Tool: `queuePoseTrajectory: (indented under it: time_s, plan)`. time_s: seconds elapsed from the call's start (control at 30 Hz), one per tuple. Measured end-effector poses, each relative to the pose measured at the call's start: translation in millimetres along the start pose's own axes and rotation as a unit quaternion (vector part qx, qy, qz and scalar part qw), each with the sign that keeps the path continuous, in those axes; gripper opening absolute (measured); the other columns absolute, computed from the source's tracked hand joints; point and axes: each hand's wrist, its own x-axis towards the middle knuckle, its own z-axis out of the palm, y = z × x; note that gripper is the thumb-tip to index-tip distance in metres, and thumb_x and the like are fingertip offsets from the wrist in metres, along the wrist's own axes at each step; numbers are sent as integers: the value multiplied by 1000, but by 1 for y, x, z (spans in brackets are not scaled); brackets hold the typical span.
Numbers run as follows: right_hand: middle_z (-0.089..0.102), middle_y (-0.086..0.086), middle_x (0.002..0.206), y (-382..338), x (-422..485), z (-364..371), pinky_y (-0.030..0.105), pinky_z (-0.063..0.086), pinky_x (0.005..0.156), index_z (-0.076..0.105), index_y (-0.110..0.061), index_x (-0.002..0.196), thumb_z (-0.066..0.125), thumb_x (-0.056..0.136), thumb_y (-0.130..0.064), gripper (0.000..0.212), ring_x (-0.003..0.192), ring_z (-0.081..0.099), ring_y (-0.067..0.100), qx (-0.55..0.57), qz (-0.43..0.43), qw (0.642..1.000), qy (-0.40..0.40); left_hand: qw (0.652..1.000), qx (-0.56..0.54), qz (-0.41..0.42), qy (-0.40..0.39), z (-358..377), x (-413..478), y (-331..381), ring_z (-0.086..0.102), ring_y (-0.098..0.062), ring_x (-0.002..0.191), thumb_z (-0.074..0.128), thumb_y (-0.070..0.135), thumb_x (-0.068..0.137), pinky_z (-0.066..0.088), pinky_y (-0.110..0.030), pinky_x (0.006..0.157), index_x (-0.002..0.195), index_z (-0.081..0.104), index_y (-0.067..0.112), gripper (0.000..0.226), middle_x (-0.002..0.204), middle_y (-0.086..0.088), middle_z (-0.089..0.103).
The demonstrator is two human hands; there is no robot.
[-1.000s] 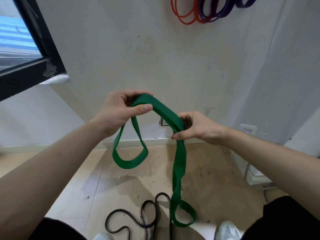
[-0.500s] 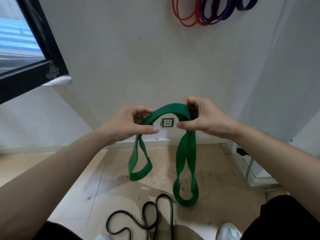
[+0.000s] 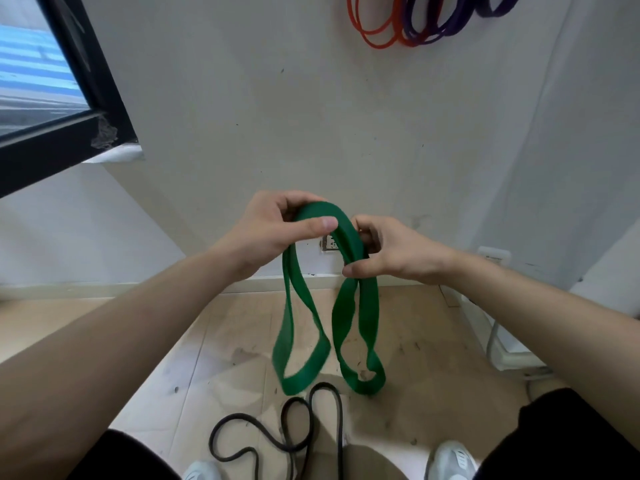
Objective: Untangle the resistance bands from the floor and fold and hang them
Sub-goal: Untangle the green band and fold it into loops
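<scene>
Big white wall [image 3: 311,116] and scuffed floor [image 3: 433,358] took up most of the shot. The green resistance band [image 3: 370,306] was held up in front of the wall, arched between both hands, with two loops dangling clear of the floor. The left hand [image 3: 273,233] pinched the top of the arch under its thumb, and the right hand [image 3: 391,251] pinched the strands just beside it. My take: level the loops and flatten the right one's twist before folding. A black band [image 3: 311,424] lay on the floor, and a red band [image 3: 374,36] and purple bands [image 3: 443,26] hung up top.
</scene>
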Motion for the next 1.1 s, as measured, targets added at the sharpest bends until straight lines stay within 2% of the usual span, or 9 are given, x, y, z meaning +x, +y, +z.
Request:
queuePoseTrajectory:
  time_s: [0.07,0.17,0.33,0.47,0.53,0.6,0.77,0.93,1.1]
  plan:
    - [59,24,91,3,2,0,50,56,81,52,7,112,81,77,-12,49,80,63,32,1,15,1000,-2,1000,-8,11,24,-7,2,2,69,-6,88,75,28,73,50,-15,82,104,73,8,36,92,2,75]
    - [63,10,83,6,3,-4,43,54,73,51,-1,103,79,81,-2,36,74,63,25,9,21,1000,4,999,3,15,37,-20,1,-2,68,-6,87,74,28,75,49,-14,81,105,73,9,35,93,2,74]
    - [63,10,82,4,3,-3,40,51,68,50,-8,97,78,81,0,33,74,60,23,-19,16,1000,2,999,2,11,38,-38,-2,-11,68,-8,90,81,23,78,50,-15,82,101,75,17,25,91,7,75]
    - [56,14,83,1,7,2,50,53,68,49,-3,97,79,74,-6,38,74,56,24,-68,11,998,-4,999,-13,21,48,-40,-3,-11,68,-10,91,75,20,78,50,-17,84,102,74,16,24,92,6,75]
    - [57,10,78,-1,8,0,45,54,65,49,-6,94,77,77,0,33,70,57,22,-62,3,998,13,999,-9,13,47,-42,-4,-12,67,-8,88,76,24,78,51,-18,83,103,74,16,26,91,8,74]
    - [60,5,74,-4,5,-6,37,55,64,50,-8,94,74,79,7,31,68,59,20,-25,-3,999,39,999,0,-4,41,-47,-5,-14,65,-7,86,79,33,73,52,-20,81,105,74,19,35,90,9,73]
    - [70,14,86,-12,-2,-15,42,57,73,56,-7,101,76,77,8,35,76,65,27,50,-31,996,64,997,40,-60,-28,-50,-11,-23,69,-8,88,90,50,56,52,-18,80,116,70,18,71,95,4,75]
    - [70,26,100,-24,-7,-4,47,57,80,60,-5,108,76,80,6,34,85,67,31,39,-56,997,49,993,53,-86,-68,-27,-11,-20,73,-18,92,85,26,66,55,-30,85,115,69,19,52,98,-1,77]
    - [71,20,101,-30,-9,10,40,57,79,63,-6,108,76,79,7,34,86,69,23,-25,-75,996,30,993,60,-53,-92,-1,-10,-11,72,-19,86,86,8,72,59,-35,84,106,71,9,37,93,-6,76]
